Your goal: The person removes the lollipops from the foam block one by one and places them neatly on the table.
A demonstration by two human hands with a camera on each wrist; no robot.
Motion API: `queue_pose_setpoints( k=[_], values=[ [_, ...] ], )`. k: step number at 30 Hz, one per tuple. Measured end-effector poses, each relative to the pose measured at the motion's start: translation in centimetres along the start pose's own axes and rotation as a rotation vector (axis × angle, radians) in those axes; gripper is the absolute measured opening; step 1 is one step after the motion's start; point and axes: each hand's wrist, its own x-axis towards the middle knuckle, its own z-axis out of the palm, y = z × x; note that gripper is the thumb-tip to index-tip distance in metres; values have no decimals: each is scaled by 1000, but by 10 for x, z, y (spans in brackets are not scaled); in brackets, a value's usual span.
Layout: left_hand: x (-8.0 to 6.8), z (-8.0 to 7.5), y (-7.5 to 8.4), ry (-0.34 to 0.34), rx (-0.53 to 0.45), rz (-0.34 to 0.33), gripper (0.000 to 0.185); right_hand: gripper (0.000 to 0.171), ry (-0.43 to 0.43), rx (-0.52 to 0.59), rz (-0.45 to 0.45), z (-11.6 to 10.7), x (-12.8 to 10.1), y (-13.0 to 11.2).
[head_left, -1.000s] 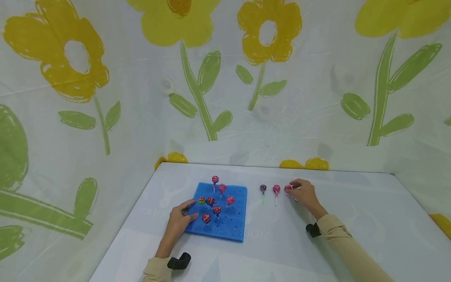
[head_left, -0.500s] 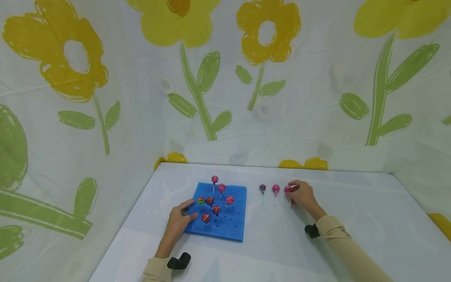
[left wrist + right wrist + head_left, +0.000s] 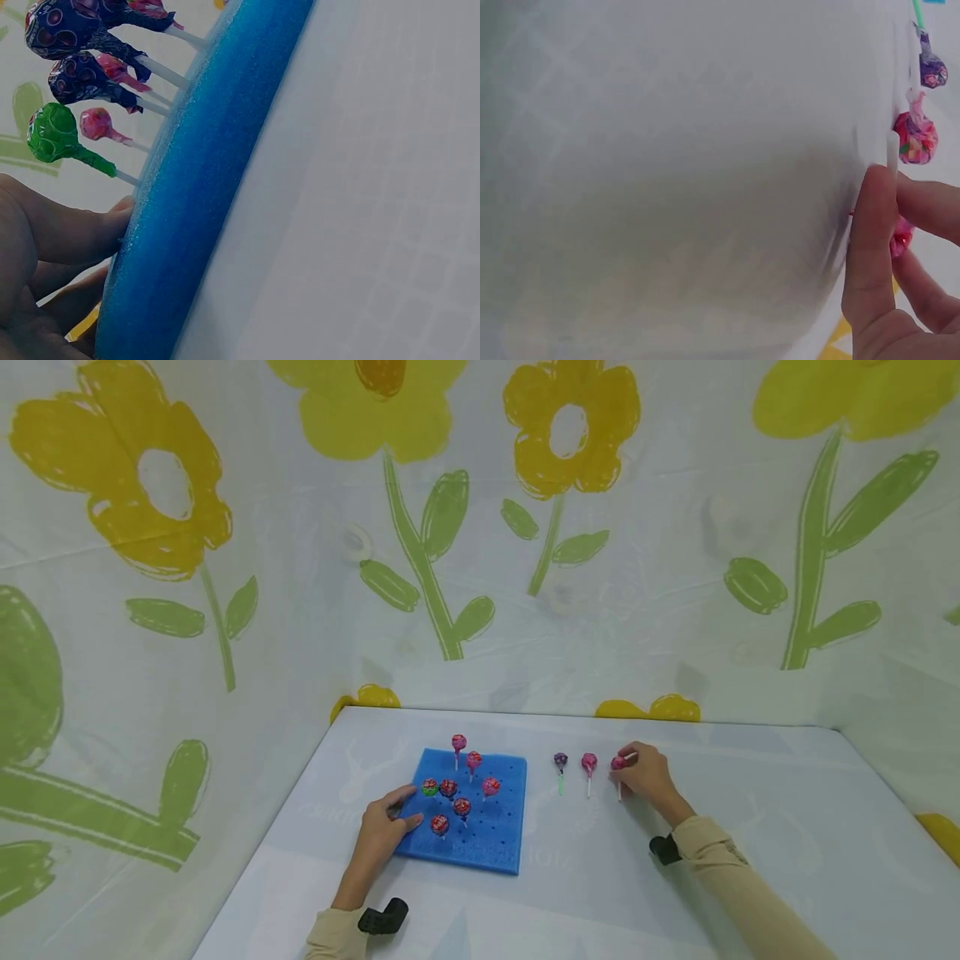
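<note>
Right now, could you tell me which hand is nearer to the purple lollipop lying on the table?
The right hand. It grips a pink lollipop two places right of the purple lollipop; the left hand rests on the foam board, farther off.

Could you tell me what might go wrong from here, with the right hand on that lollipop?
1. The right hand pinches the lollipop by its thin stick, so it could slip or twist.
2. The pink lollipop lies close beside it and could get knocked.
3. The left hand touches only the foam edge; the board might shift, tilting the standing lollipops.
</note>
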Motion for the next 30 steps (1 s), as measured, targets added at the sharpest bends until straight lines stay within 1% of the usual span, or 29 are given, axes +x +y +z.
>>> queue_pose_setpoints(
  k=[5,10,14,20,25,30],
  values=[
    [0,0,-1,7,5,-1,46,43,-35,8,15,-3,-1,-1],
    [0,1,-1,7,-11,-4,47,44,-40,12,19,-5,-2,-1],
    [0,1,-1,6,-14,-3,46,44,-41,-12,16,-4,-1,-1],
    [-1,2,0,6,-12,-1,46,40,-16,-26,-23,-9,0,-3],
    [-1,1,-1,8,-9,-4,46,39,10,-15,-51,-16,-5,-12],
    [1,2,-1,8,-3,-16,47,37,34,-6,-106,-20,-10,-21]
  ],
)
